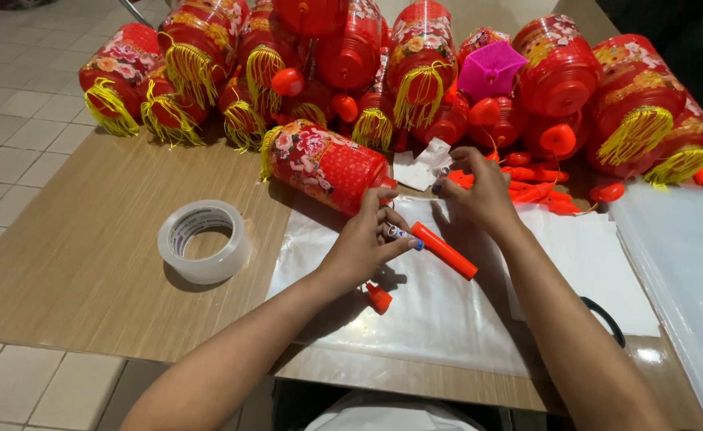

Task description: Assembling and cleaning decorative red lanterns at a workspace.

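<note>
My left hand [365, 241] pinches one end of an orange plastic stick [445, 250] above a clear plastic sheet [415, 307]. Its fingers also touch the end of a red flowered lantern [326, 164] that lies on its side with a yellow tassel. My right hand [479, 191] reaches into a heap of orange plastic sticks and caps [536, 185]; what its fingers hold is hidden. A small orange cap [378, 298] lies under my left wrist.
A roll of clear tape [204, 239] sits on the wooden table [88, 263] to the left. Several red lanterns [415, 56] with yellow tassels pile along the far edge, with a pink piece [490, 70] among them. Stacked clear bags [679, 263] lie at right.
</note>
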